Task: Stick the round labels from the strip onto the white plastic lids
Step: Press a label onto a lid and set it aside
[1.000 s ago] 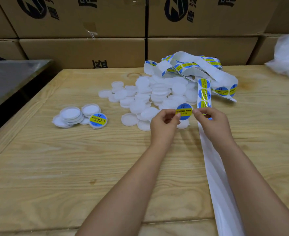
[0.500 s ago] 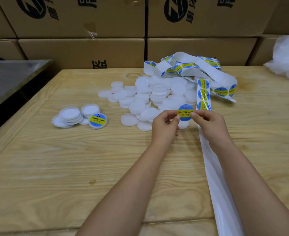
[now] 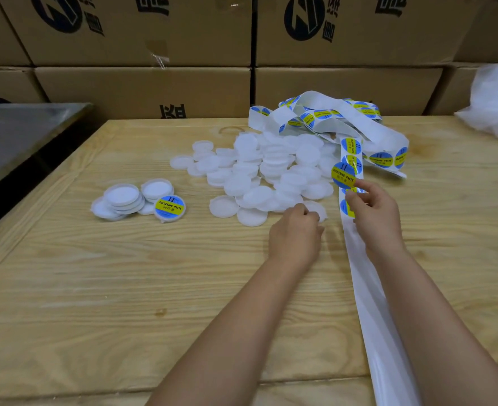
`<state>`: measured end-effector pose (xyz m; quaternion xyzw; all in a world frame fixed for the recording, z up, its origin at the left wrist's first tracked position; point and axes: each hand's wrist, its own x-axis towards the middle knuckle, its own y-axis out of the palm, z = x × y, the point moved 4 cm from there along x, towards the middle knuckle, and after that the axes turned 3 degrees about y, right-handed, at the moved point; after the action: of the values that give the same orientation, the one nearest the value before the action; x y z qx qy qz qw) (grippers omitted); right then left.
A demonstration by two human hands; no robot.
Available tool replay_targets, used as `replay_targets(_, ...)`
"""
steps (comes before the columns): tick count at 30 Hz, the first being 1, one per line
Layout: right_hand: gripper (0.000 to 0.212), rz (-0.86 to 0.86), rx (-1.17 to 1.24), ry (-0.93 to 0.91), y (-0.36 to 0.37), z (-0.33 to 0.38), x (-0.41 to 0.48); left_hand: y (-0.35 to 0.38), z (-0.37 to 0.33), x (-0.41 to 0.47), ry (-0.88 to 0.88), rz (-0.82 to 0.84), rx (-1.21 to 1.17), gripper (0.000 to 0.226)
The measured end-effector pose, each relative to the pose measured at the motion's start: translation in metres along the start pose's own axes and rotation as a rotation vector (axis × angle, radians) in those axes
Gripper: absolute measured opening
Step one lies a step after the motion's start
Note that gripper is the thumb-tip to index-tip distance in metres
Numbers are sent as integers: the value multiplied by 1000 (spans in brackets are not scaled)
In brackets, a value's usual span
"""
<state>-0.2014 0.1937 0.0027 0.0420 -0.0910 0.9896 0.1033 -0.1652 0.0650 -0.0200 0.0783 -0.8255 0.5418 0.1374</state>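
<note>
at the near edge of the lid pile, the right hand [image 3: 373, 212] pinches the lower rim of a peeled round label [image 3: 343, 174] between thumb and forefinger, so the blue and yellow disc stands free above the strip [image 3: 351, 150] with its printed face toward the camera. its other fingers are loosely curled over the strip below. just to the left, the left hand [image 3: 296, 230] lies knuckles up, fingers curled onto the edge of the nearest white lid [image 3: 318, 210]; whether the thumb has closed under that lid i cannot tell. behind both hands spreads the pile of bare lids [image 3: 271, 171], with the rest of the strip heaped at its far side and the emptied backing [image 3: 370, 303] trailing toward the body. well to the left sits a small stack of lids [image 3: 121, 197] with one labelled lid [image 3: 170, 207] beside it, all on the wooden table [image 3: 124, 288] in front of cardboard boxes [image 3: 142, 89]. the step in hand looks like bringing label and lid together. the sticky side is exposed and held by one small edge, so the label could fold on itself, cling to the fingertips, or catch the next label on the strip. the light lid could skid or drag its neighbours if lifted by one edge. a hurried press could set the label off centre or trap a crease.
</note>
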Motion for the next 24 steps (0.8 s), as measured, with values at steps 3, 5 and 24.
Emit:
replay_targets(3,37,23,-93,26,4,-2,-3,-6,1,2,-21,-66,-158,16)
replay_targets(5,39,8,-109,48,6,-2,-6,-14,4,1,-82,-165,-431,11)
replay_targets(24,63,454,135,-82,52,13,-39,-34,43,-24,-437,179,-1645,26)
